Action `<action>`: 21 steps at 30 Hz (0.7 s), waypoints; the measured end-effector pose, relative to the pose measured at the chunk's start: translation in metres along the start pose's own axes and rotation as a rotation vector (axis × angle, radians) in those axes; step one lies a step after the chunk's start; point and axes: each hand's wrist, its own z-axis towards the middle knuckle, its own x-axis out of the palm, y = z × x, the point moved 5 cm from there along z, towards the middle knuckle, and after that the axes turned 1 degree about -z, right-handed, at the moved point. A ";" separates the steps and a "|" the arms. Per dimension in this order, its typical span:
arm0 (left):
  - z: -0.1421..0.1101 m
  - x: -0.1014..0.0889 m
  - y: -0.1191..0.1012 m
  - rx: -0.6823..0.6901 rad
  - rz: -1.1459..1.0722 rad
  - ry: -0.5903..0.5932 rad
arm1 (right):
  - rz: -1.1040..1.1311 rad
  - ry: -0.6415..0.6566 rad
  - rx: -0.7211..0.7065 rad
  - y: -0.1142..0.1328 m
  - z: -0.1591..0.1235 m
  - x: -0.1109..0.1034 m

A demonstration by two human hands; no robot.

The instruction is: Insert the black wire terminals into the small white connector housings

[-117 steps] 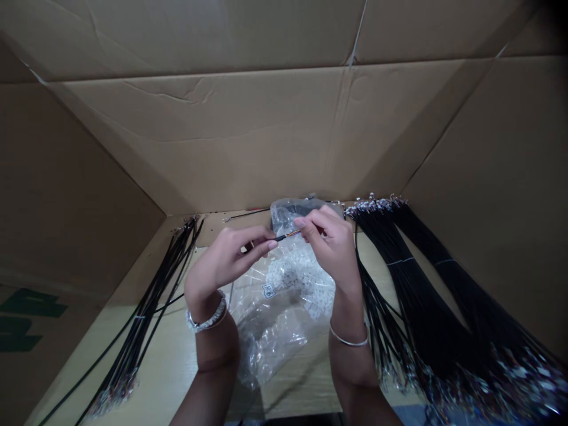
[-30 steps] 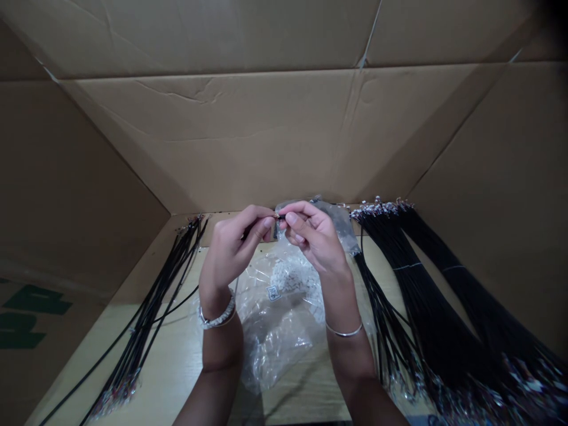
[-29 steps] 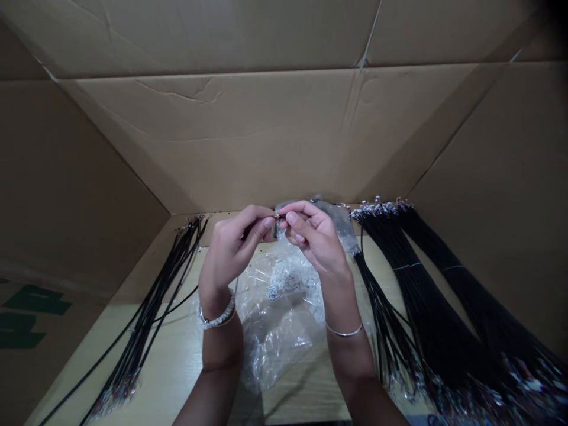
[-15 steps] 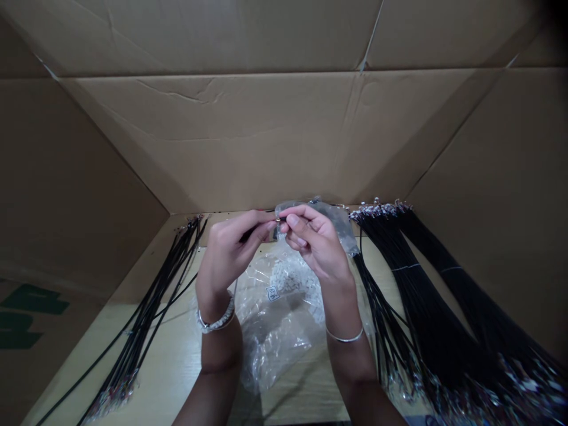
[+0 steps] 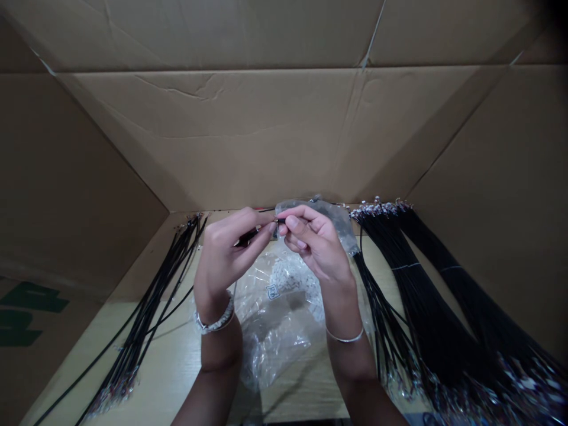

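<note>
Thin black wire (image 5: 280, 220) sits gripped above the bench, both left hand (image 5: 224, 254) and right hand (image 5: 315, 245) with fingers clamped on it, over a clear plastic bag (image 5: 266, 349) of white plastic connectors (image 5: 290, 278) on the pale wooden bench (image 5: 177, 361).

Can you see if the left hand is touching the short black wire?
Touching. The head view shows the left hand pinching the short black wire between its thumb and fingers.
</note>
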 end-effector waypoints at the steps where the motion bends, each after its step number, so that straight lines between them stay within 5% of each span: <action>1: 0.000 0.000 0.000 0.000 0.003 -0.002 | 0.006 0.003 -0.001 0.000 0.000 0.000; 21: -0.002 0.006 -0.006 0.121 0.250 -0.020 | -0.118 -0.101 -0.089 0.004 -0.005 0.001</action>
